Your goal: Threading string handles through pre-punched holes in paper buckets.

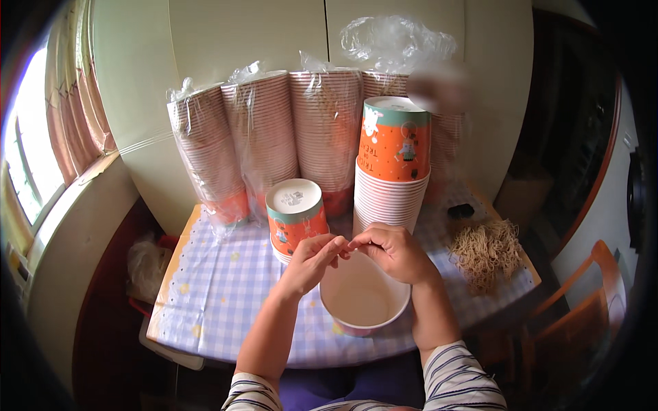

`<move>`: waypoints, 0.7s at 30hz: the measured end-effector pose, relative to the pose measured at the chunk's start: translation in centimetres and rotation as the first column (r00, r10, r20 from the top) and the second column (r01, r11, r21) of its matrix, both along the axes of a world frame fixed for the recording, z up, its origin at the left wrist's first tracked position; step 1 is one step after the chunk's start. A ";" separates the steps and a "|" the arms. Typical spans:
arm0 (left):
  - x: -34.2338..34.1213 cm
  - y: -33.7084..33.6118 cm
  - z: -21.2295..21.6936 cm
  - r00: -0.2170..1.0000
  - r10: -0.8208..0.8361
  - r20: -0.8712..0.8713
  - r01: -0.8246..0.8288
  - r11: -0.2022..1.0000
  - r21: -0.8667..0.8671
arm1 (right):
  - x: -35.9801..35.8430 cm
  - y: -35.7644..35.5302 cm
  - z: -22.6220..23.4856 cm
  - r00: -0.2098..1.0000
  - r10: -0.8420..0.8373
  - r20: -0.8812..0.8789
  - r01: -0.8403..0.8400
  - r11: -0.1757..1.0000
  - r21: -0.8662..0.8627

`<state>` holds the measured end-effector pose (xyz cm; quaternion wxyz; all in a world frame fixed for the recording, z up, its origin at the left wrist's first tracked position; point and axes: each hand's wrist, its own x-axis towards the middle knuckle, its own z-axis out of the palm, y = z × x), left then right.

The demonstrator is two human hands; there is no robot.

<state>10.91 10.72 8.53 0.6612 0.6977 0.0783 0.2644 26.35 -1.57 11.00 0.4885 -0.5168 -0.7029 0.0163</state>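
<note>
While our left hand (312, 260) and right hand (394, 250) meet fingertip to fingertip, pinching something too small to tell, we see the open white paper cup (363, 298) upright just beneath that pinch, a short upturned orange cup stack (296, 218) beyond it.

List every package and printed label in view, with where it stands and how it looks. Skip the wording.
Plastic sleeves: clear bags of stacked paper cups, leaning on the wall at the table's back.
Tall cup stack: unwrapped, right of centre; top cup orange with a teal band, white rims below.
Short cup stack: upside down, left of it; orange print, teal band, white base.
Open cup: white inside, below both hands.
</note>
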 end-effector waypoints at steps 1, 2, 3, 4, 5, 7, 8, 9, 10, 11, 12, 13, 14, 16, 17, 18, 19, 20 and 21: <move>0.4 -0.1 -0.1 1.000 -0.007 -0.006 0.007 1.000 0.001 | 0.0 -0.2 0.1 1.000 -0.010 0.004 0.010 1.000 -0.016; 0.6 -0.1 -0.3 1.000 -0.010 -0.006 0.010 1.000 0.000 | 0.0 -0.3 0.4 1.000 -0.013 0.004 0.013 1.000 -0.017; 0.8 0.1 -0.6 1.000 -0.010 -0.017 0.010 1.000 0.001 | 0.0 -0.4 0.7 1.000 -0.006 0.006 0.006 0.999 -0.040; 0.9 0.2 -1.0 1.000 -0.004 -0.030 0.004 1.000 0.001 | 0.0 -0.3 1.0 1.000 0.008 0.007 -0.007 0.998 -0.063; 1.1 0.4 -1.4 0.999 0.001 -0.032 -0.001 1.000 -0.004 | 0.0 -0.4 1.3 1.000 0.013 0.005 -0.012 0.998 -0.068; 1.2 0.8 -2.1 1.000 -0.022 -0.004 0.021 0.999 -0.044 | -0.1 -0.4 1.8 1.000 0.005 0.022 -0.003 0.997 -0.074; 1.1 0.7 -2.3 1.000 -0.019 -0.009 0.018 0.999 -0.045 | 0.0 -0.2 1.6 1.000 0.008 0.017 -0.007 0.997 -0.075; 0.8 0.6 -2.5 0.999 -0.029 0.046 0.032 0.997 -0.070 | 0.1 -0.1 1.3 0.999 -0.024 0.027 0.026 0.998 -0.063; 0.8 0.4 -2.7 0.994 -0.041 0.103 0.051 0.994 -0.096 | 0.3 -0.1 1.1 0.997 -0.060 0.039 0.062 0.997 -0.053; 0.8 0.3 -2.7 0.994 -0.042 0.101 0.052 0.994 -0.099 | 0.3 0.0 1.0 0.997 -0.060 0.037 0.062 0.996 -0.056; 0.8 0.2 -2.8 0.995 -0.039 0.096 0.047 0.996 -0.079 | 0.4 0.0 0.9 0.998 -0.049 0.041 0.051 0.997 -0.059; 0.7 0.3 -2.8 0.996 -0.031 0.089 0.036 0.998 -0.057 | 0.4 0.1 0.8 0.999 -0.031 0.043 0.034 0.998 -0.059; 0.7 0.3 -2.9 0.996 -0.026 0.087 0.031 0.998 -0.058 | 0.3 0.2 0.9 0.999 -0.027 0.041 0.029 0.998 -0.060; 0.8 0.3 -3.0 0.994 -0.040 0.100 0.048 0.996 -0.079 | 0.2 0.2 1.1 0.998 0.022 0.058 -0.016 0.994 -0.106; 0.8 0.5 -3.2 0.995 -0.039 0.097 0.047 0.996 -0.079 | 0.2 0.4 1.0 0.998 0.023 0.054 -0.017 0.994 -0.105; 0.8 0.8 -3.6 0.991 -0.028 0.128 0.041 0.994 -0.099 | 0.2 0.5 1.0 0.998 0.033 0.051 -0.028 0.994 -0.104; 0.9 0.9 -3.9 0.987 -0.020 0.158 0.040 0.992 -0.123 | 0.3 0.5 0.8 0.998 0.041 0.048 -0.035 0.994 -0.105; 0.9 0.9 -3.9 0.988 -0.022 0.154 0.042 0.991 -0.125 | 0.2 0.6 0.8 0.998 0.038 0.045 -0.033 0.994 -0.108; 0.8 0.9 -3.9 0.990 -0.008 0.141 0.023 0.995 -0.099 | 0.2 0.7 0.7 0.998 0.050 0.050 -0.045 0.995 -0.094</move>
